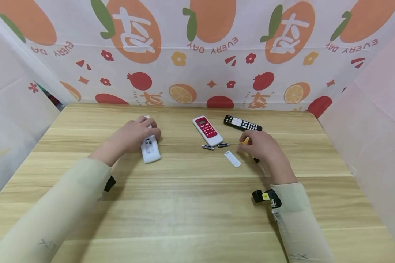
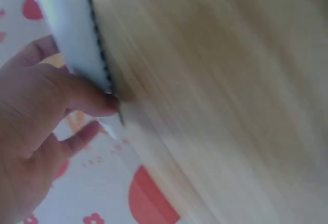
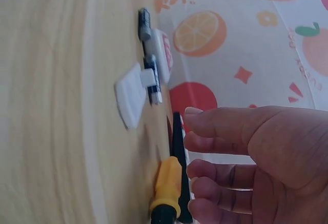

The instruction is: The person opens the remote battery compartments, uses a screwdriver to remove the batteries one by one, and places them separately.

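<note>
My left hand (image 1: 136, 133) grips the far end of a white remote control (image 1: 150, 155), which lies back side up with its battery compartment uncovered. In the left wrist view the fingers hold this remote (image 2: 77, 29) by its sides. My right hand (image 1: 262, 146) is over the table at the right, fingers loosely bent and holding nothing. Close by its fingertips lies a screwdriver with an orange-yellow handle (image 3: 169, 180), partly hidden by the hand in the head view. A white battery cover (image 1: 232, 159) lies left of the right hand.
A white remote with a red face (image 1: 208, 130) lies at the back middle, two batteries (image 1: 207, 147) at its near end. Behind the right hand is a black remote (image 1: 241, 123). A fruit-print cloth (image 1: 184, 73) hangs along the back edge of the wooden table (image 1: 191, 204).
</note>
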`<state>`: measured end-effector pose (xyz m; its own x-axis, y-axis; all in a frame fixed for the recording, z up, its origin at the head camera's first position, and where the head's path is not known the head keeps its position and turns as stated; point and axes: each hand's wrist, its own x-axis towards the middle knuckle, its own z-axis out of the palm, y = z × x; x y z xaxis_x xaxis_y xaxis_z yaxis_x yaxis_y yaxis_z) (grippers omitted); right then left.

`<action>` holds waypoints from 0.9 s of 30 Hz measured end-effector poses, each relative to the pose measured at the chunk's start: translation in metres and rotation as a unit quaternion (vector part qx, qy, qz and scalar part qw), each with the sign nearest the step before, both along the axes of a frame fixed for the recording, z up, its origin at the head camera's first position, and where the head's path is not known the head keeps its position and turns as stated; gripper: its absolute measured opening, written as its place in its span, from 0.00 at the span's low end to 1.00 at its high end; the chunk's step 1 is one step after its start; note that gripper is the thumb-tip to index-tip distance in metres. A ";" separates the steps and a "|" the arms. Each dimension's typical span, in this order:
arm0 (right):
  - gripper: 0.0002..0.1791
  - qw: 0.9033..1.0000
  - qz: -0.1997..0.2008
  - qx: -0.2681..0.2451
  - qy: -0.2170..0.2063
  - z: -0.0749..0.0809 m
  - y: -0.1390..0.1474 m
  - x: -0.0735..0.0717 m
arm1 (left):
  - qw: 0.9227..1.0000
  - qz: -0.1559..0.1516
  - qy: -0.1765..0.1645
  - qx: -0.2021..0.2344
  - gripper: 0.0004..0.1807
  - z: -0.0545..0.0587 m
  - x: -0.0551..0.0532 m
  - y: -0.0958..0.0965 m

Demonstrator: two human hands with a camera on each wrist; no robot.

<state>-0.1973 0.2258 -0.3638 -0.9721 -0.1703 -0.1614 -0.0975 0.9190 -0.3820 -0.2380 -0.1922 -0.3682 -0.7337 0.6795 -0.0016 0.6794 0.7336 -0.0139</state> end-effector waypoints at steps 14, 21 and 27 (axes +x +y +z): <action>0.15 1.000 -0.022 0.004 -0.020 0.005 0.016 -0.004 | 1.000 0.004 -0.002 -0.007 0.22 0.004 -0.027 0.009; 0.19 0.998 -0.025 0.005 -0.066 0.003 0.019 -0.004 | 0.999 -0.008 -0.020 0.032 0.24 0.007 -0.028 0.070; 0.25 0.996 -0.024 -0.007 -0.084 0.002 0.019 -0.002 | 0.999 -0.042 -0.029 -0.018 0.30 0.000 -0.037 0.117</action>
<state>-0.1989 0.2453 -0.3620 -0.9385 -0.1277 -0.3209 0.0128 0.9157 -0.4017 -0.2752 -0.0756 -0.3686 -0.6719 0.7376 -0.0672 0.7392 0.6735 0.0021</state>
